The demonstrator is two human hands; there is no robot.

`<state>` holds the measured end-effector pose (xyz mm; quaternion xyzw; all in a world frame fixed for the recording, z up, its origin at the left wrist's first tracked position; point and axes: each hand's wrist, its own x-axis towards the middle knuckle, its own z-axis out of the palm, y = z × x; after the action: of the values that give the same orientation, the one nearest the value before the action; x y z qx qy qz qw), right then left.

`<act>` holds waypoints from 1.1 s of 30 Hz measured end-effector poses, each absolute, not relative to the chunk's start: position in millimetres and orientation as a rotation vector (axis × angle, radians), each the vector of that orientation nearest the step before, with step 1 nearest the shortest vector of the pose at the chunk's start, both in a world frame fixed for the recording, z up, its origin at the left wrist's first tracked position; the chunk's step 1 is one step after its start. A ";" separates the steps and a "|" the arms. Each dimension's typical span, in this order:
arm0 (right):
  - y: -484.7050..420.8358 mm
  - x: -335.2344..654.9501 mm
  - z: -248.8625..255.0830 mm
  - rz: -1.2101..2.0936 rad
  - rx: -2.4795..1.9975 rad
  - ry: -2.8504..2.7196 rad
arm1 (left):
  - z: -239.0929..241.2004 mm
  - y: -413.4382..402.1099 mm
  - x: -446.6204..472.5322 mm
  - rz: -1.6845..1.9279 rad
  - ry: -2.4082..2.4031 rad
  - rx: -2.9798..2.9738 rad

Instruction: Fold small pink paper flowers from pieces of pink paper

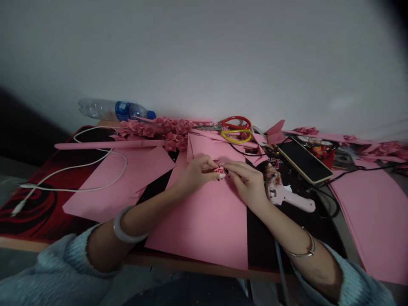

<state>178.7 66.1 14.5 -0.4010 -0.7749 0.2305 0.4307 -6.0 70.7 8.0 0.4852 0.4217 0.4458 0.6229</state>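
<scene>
My left hand and my right hand meet over a large pink paper sheet at the middle of the table. Between their fingertips they pinch a small folded pink paper piece. Both hands have their fingers closed on it. A pale bangle sits on my left wrist and a thin metal bracelet on my right. A pink glue gun lies just right of my right hand.
Folded pink paper flowers lie in a row at the back, beside a plastic water bottle. Red and yellow scissors, a phone, a white cable and more pink sheets cover the table.
</scene>
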 end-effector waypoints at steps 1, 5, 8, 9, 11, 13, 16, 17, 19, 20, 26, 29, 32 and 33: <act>66.6 178.6 13.5 0.584 -0.998 -1.939 | 7.8 70.6 -5.9 1.017 0.981 1.123; 68.7 178.5 8.5 0.660 -1.020 -1.929 | 7.6 69.6 -5.3 1.014 1.002 1.149; 70.0 179.4 6.4 0.692 -1.038 -1.911 | 7.9 68.7 -5.0 1.008 1.001 1.172; 70.3 179.9 6.3 0.699 -1.040 -1.912 | 8.0 68.6 -4.9 1.003 1.002 1.180; 70.9 180.7 6.8 0.716 -1.034 -1.923 | 7.9 68.5 -4.9 0.997 1.006 1.192; 71.6 181.1 8.0 0.733 -1.002 -1.940 | 7.8 68.7 -4.9 0.993 1.011 1.202; 72.5 181.1 10.3 0.751 -0.943 -1.964 | 7.9 69.1 -5.0 0.974 1.017 1.212; 72.7 180.9 10.9 0.752 -0.929 -1.970 | 8.1 69.2 -5.0 0.968 1.021 1.215; 72.8 180.7 11.7 0.746 -0.919 -1.977 | 8.6 69.3 -5.1 0.965 1.029 1.220; 72.7 180.5 11.8 0.739 -0.917 -1.977 | 8.9 69.2 -5.1 0.966 1.030 1.221; 72.0 179.6 11.4 0.709 -0.932 -1.971 | 9.8 68.6 -5.0 0.982 1.041 1.197; 71.8 179.3 12.0 0.704 -0.931 -1.971 | 9.2 68.6 -5.3 0.980 1.043 1.203; 71.2 179.1 13.6 0.694 -0.923 -1.971 | 9.5 68.6 -5.3 0.972 1.029 1.201; 70.8 179.0 14.4 0.690 -0.920 -1.972 | 9.9 68.6 -5.2 0.967 1.029 1.195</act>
<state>179.0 70.8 14.4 -0.3665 -0.7854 0.2749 0.4162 -5.2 68.6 9.9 0.5160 0.4443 0.4175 0.6018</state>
